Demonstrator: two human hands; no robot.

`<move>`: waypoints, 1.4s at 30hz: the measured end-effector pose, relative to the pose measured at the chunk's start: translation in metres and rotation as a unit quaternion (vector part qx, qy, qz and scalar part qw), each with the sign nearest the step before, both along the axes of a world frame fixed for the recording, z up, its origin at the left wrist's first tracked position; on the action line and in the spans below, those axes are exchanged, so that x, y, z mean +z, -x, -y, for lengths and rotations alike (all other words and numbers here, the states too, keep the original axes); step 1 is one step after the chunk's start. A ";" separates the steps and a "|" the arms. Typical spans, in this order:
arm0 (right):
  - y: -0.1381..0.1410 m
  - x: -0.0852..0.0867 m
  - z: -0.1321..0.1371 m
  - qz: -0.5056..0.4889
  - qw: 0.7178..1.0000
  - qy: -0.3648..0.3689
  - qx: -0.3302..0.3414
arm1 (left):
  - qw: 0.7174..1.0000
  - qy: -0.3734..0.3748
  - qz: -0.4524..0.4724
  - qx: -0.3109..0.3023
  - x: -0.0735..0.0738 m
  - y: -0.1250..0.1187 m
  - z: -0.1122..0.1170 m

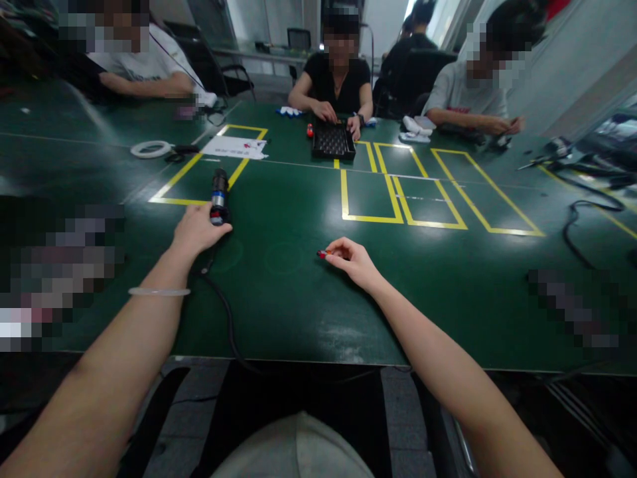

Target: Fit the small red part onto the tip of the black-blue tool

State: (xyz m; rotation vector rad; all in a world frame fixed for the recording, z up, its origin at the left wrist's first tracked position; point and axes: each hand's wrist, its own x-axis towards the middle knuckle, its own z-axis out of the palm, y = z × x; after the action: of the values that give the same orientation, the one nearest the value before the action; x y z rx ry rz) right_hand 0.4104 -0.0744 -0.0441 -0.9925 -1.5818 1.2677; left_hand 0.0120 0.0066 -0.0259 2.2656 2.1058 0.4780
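Note:
My left hand (197, 229) is closed round the lower end of a black corded tool (219, 194) with a blue and silver band, which lies on the green table (298, 299) pointing away from me. Its black cable (226, 312) trails back over the near table edge. My right hand (351, 260) pinches a small red and black part (322, 253) between thumb and fingertips, resting it on the table surface to the right of the tool. A pale bangle sits on my left wrist.
Yellow tape rectangles (398, 199) mark the table. Across it, a person's hands rest at a black compartment tray (333, 141). Two other people sit at the far corners. A white tape ring (150, 149), a paper sheet (235, 147) and cables (577, 219) lie about.

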 end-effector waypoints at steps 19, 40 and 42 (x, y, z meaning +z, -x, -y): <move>0.004 -0.001 0.003 0.074 0.990 -0.099 -0.067 | 0.987 0.044 -0.003 -0.155 0.018 -0.179 0.091; 0.014 -0.009 -0.005 0.176 0.966 -0.190 -0.028 | 0.985 0.030 -0.025 -0.166 0.019 -0.194 0.101; 0.013 -0.008 -0.005 0.178 0.962 -0.204 -0.028 | 0.985 0.027 -0.025 -0.168 0.017 -0.194 0.101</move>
State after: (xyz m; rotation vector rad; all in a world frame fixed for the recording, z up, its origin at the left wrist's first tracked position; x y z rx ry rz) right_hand 0.3971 -0.0699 -0.0516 -1.0237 -1.9734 0.7020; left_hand 0.2061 -0.0946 -0.0085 2.5518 1.6783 0.3481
